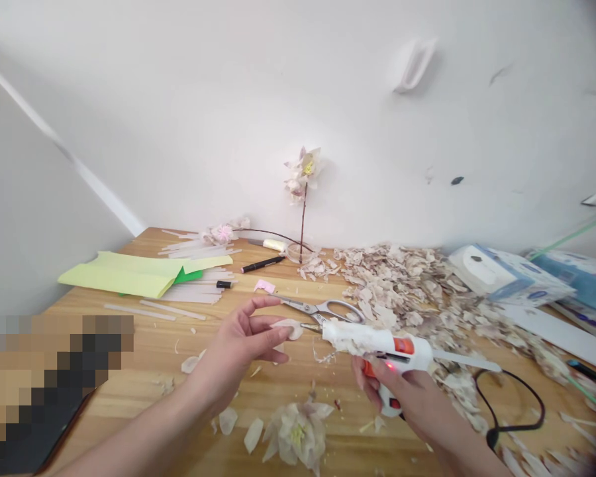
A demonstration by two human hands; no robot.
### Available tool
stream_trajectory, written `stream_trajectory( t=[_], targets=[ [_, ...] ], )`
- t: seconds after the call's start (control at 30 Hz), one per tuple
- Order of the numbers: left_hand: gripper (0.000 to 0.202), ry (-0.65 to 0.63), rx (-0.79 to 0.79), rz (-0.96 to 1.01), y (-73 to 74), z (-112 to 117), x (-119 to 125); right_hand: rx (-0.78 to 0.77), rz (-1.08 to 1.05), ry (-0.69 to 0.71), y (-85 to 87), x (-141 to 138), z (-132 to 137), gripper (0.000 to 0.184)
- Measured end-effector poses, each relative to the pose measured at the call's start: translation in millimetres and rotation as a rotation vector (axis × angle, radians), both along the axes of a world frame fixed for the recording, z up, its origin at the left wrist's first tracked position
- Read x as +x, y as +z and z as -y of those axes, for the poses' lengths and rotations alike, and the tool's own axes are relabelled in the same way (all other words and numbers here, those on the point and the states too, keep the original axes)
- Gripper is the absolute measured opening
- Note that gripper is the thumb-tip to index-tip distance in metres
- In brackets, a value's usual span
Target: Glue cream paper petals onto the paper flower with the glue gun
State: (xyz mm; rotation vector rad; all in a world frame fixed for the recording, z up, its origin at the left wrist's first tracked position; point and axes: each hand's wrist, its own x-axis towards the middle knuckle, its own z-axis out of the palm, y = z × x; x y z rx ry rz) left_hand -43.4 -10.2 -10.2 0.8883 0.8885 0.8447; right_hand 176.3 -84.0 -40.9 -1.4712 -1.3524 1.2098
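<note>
Between the fingers of my left hand (251, 334) is a small pale petal (293, 329). My right hand (402, 391) grips a white and orange hot glue gun (377, 344), a red light glowing on its side and a glue stick (469, 361) jutting from its rear. The gun's metal nozzle points left, close to the petal; whether they touch I cannot tell. Scissors (322, 309) lie just behind the nozzle. In front of my hands rests a cream petal flower (298, 434) with a yellow centre, and loose petals (253, 435) lie to its left.
A large heap of dried petals (402, 278) spreads over the right side. Glue sticks (198, 291), yellow-green paper (129, 275) and a black marker (263, 264) lie left. A stemmed flower (305, 169) stands by the wall. Tissue packs (506, 275) and a looped black cable (539, 411) are at right.
</note>
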Motion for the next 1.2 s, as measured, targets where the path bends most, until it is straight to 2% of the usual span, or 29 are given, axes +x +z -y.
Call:
stream_trajectory(
  t=[0.27,0.47,0.63,0.67,0.83,0.87,0.93,1.03,1.2],
  targets=[
    [0.051,0.019,-0.016,0.006,1.6,-1,-1,0.011,0.129,0.0,-4.3,9,1,0.046],
    [0.048,0.016,-0.023,0.033,-1.5,-2,-1,0.12,0.151,0.008,-7.4,7,5,0.043],
    [0.044,0.018,-0.1,0.081,-1.9,-5,-5,0.099,0.28,-0.127,-9.4,5,9,0.029],
    [0.042,0.03,-0.106,0.087,-0.4,-6,-6,0.109,0.345,-0.116,-7.6,5,8,0.027],
    [0.036,0.135,-0.018,0.114,10.8,-16,-18,0.322,0.815,0.212,-5.0,8,-7,0.005],
    [0.035,0.158,0.0,0.114,12.6,-17,-20,0.336,0.889,0.244,-8.2,8,-10,0.006],
    [0.035,0.192,0.028,0.113,15.0,-19,-24,0.299,1.001,0.294,-17.8,10,-13,0.02],
    [0.036,0.205,0.054,0.12,16.7,-20,-26,0.233,1.075,0.36,-32.0,14,-14,0.035],
    [0.037,0.221,0.073,0.12,20.2,-20,-29,0.209,1.019,0.418,-36.3,16,-10,0.025]
  ],
)
